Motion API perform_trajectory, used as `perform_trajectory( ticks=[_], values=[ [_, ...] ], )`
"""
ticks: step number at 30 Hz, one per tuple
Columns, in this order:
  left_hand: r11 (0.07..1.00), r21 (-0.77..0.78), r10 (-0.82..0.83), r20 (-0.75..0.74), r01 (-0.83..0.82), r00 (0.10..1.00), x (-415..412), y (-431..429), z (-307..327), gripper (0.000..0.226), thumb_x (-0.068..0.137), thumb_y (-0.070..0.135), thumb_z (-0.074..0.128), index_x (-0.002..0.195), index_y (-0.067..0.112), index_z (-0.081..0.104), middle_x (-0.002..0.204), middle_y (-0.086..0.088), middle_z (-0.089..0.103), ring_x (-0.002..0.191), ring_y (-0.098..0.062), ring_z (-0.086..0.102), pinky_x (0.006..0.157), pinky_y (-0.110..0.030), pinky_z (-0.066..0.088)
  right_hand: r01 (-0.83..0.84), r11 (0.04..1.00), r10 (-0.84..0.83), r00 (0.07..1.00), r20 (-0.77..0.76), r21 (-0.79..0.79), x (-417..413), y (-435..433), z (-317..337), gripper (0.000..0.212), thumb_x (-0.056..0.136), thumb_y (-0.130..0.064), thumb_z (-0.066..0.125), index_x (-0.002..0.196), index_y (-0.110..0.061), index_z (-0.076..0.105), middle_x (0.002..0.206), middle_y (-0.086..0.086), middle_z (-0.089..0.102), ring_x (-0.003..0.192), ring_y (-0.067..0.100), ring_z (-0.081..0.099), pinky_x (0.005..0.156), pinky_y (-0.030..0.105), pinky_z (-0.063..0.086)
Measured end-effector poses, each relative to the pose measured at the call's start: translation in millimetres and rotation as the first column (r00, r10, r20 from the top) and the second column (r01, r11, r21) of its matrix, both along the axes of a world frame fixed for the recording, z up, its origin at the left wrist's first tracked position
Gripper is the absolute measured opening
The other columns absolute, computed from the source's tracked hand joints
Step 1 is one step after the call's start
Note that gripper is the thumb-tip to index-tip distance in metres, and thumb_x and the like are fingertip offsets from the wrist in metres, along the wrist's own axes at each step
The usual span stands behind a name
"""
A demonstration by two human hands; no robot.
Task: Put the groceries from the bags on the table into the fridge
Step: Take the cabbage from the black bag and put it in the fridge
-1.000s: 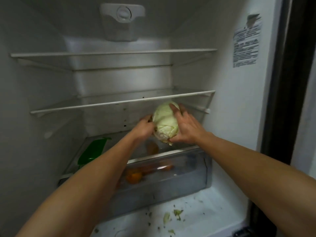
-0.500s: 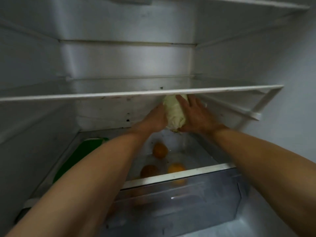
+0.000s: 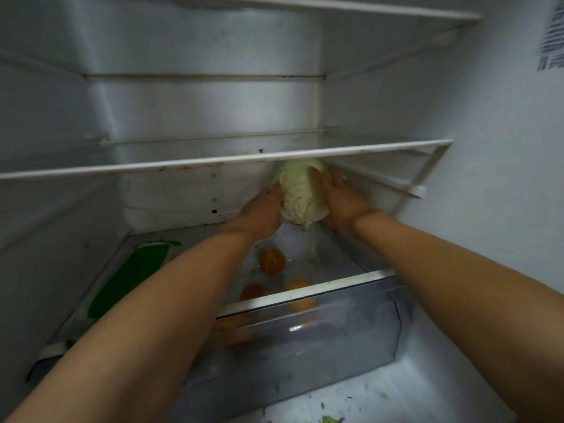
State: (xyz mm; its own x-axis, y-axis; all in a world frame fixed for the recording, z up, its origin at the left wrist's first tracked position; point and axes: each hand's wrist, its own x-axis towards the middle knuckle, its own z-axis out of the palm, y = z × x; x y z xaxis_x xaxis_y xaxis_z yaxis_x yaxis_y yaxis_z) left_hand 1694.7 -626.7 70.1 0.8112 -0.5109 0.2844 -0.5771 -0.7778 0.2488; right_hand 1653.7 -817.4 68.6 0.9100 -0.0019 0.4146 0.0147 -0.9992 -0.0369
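Observation:
A pale green cabbage (image 3: 302, 193) is held between both hands inside the open fridge, just under the front rail of the lower glass shelf (image 3: 213, 161). My left hand (image 3: 259, 213) cups its left side and my right hand (image 3: 343, 203) grips its right side, fingers curved over the leaves. The cabbage hangs above the glass cover (image 3: 323, 254) of the crisper drawer (image 3: 305, 337). Its top is hidden behind the shelf rail.
Three oranges (image 3: 272, 260) show through the drawer's glass cover. A green packet (image 3: 131, 270) lies at the cover's left side. An upper shelf (image 3: 366, 9) runs above. Leaf scraps (image 3: 331, 419) lie on the fridge floor. A label (image 3: 551, 41) sticks on the right wall.
Both hands have carried the cabbage deeper into the fridge, under the lower shelf, and my head has moved closer and lower.

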Motion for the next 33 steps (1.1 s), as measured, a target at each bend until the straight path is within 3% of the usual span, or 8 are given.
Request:
perform_trajectory(
  ticks=[3, 6, 10, 13, 16, 20, 27, 33],
  values=[
    [0.998, 0.06, 0.02, 0.017, -0.021, 1.0, -11.8, 7.8, 0.2, 0.062, 0.095, 0.015, 0.047, 0.151, 0.013, 0.019, 0.144, -0.02, 0.034, 0.123, -0.037, 0.046, 0.097, -0.036, 0.041, 0.069, 0.997, -0.07, 0.997, -0.035, -0.036, -17.4, 4.0, 6.1, 0.089, 0.086, -0.039, 0.064, 0.153, -0.037, 0.005, 0.159, 0.009, 0.012, 0.136, 0.036, 0.035, 0.103, 0.049, 0.041],
    [0.983, 0.155, 0.09, 0.055, -0.098, 0.994, -32.7, 11.9, 5.2, 0.05, 0.094, 0.017, 0.049, 0.142, 0.014, 0.038, 0.139, -0.015, 0.043, 0.122, -0.033, 0.049, 0.093, -0.036, 0.042, 0.089, 0.993, -0.092, 0.995, -0.03, -0.077, -39.5, 16.4, 12.6, 0.068, 0.087, -0.039, 0.062, 0.146, -0.028, 0.031, 0.147, 0.012, 0.033, 0.128, 0.035, 0.044, 0.1, 0.048, 0.044],
    [0.932, 0.279, 0.195, 0.148, -0.23, 0.97, -74.7, 21.3, 15.4, 0.039, 0.093, 0.021, 0.05, 0.132, 0.016, 0.05, 0.133, -0.013, 0.051, 0.117, -0.032, 0.054, 0.089, -0.036, 0.044, 0.035, 0.982, -0.025, 0.998, 0.058, -0.186, -81.4, 40.0, 15.8, 0.048, 0.089, -0.033, 0.059, 0.134, -0.018, 0.05, 0.13, 0.012, 0.054, 0.115, 0.033, 0.056, 0.087, 0.037, 0.047],
    [0.91, 0.3, 0.212, 0.255, -0.285, 0.944, -115.2, 40.5, 19.9, 0.032, 0.091, 0.02, 0.05, 0.122, 0.015, 0.056, 0.125, -0.016, 0.056, 0.112, -0.034, 0.056, 0.086, -0.039, 0.046, -0.011, 0.972, 0.033, 0.995, 0.091, -0.234, -111.9, 64.0, 16.4, 0.039, 0.089, -0.034, 0.055, 0.125, -0.017, 0.058, 0.122, 0.013, 0.062, 0.109, 0.034, 0.06, 0.079, 0.036, 0.048],
    [0.878, 0.326, 0.227, 0.36, -0.35, 0.905, -167.4, 64.3, 14.8, 0.028, 0.09, 0.022, 0.05, 0.116, 0.014, 0.058, 0.12, -0.015, 0.06, 0.109, -0.035, 0.058, 0.082, -0.039, 0.046, -0.102, 0.963, 0.133, 0.985, 0.108, -0.25, -143.1, 89.0, 8.5, 0.031, 0.09, -0.03, 0.053, 0.115, -0.013, 0.059, 0.116, 0.014, 0.065, 0.106, 0.034, 0.061, 0.071, 0.036, 0.044],
    [0.838, 0.356, 0.236, 0.446, -0.413, 0.863, -255.6, 95.8, -5.4, 0.027, 0.089, 0.032, 0.053, 0.11, 0.016, 0.06, 0.111, -0.012, 0.065, 0.102, -0.034, 0.062, 0.075, -0.036, 0.046, -0.243, 0.934, 0.282, 0.952, 0.12, -0.263, -196.4, 122.0, -13.3, 0.034, 0.088, -0.031, 0.053, 0.118, -0.014, 0.058, 0.116, 0.012, 0.064, 0.106, 0.033, 0.061, 0.075, 0.038, 0.046],
    [0.77, 0.435, 0.338, 0.344, -0.467, 0.876, -426.3, 159.4, -63.3, 0.024, 0.092, 0.021, 0.047, 0.113, 0.016, 0.058, 0.11, -0.011, 0.063, 0.1, -0.034, 0.062, 0.072, -0.038, 0.045, -0.474, 0.833, 0.499, 0.866, 0.017, -0.287, -315.1, 186.6, -64.5, 0.03, 0.091, -0.034, 0.051, 0.116, -0.018, 0.057, 0.117, 0.007, 0.064, 0.107, 0.029, 0.062, 0.077, 0.036, 0.046],
    [0.711, 0.441, 0.465, 0.29, -0.548, 0.837, -553.0, 216.6, -106.4, 0.026, 0.09, 0.021, 0.045, 0.112, 0.013, 0.058, 0.11, -0.01, 0.063, 0.099, -0.035, 0.063, 0.069, -0.037, 0.043, -0.654, 0.693, 0.67, 0.739, -0.065, -0.303, -405.5, 251.5, -105.3, 0.033, 0.092, -0.036, 0.049, 0.118, -0.019, 0.059, 0.115, 0.006, 0.065, 0.105, 0.029, 0.062, 0.076, 0.035, 0.047]
  ],
)
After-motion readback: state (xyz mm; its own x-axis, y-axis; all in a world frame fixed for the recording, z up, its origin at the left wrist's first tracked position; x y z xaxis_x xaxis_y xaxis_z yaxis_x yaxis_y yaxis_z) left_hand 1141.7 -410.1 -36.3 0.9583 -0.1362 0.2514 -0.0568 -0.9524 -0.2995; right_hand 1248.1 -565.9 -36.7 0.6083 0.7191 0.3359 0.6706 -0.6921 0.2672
